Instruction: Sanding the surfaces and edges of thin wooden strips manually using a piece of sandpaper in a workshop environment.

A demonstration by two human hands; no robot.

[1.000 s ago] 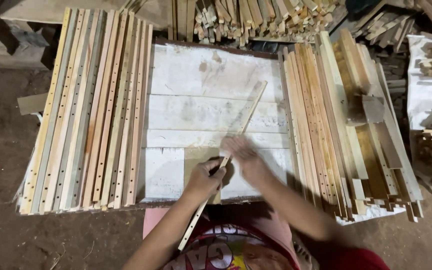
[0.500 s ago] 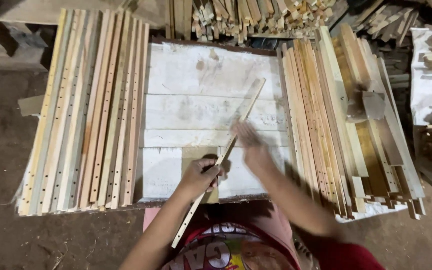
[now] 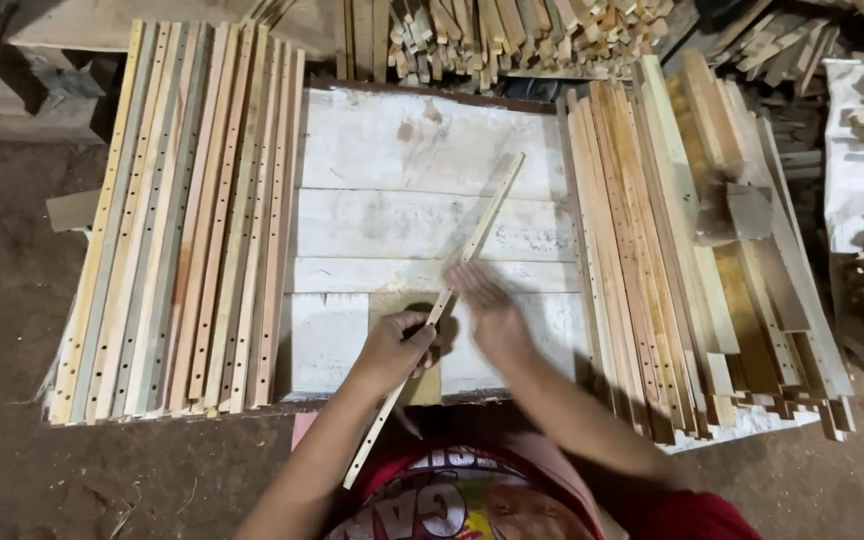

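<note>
One thin drilled wooden slat is gripped by the closed left hand and pressed by the flat, open right hand, lying diagonally across the white tabletop. Splintering or slipping toward the stacked slats could be caused by uneven pressure.

Dirt floor, white plank table

Dim warm light, dark corners, motion-blurred right hand.
</note>
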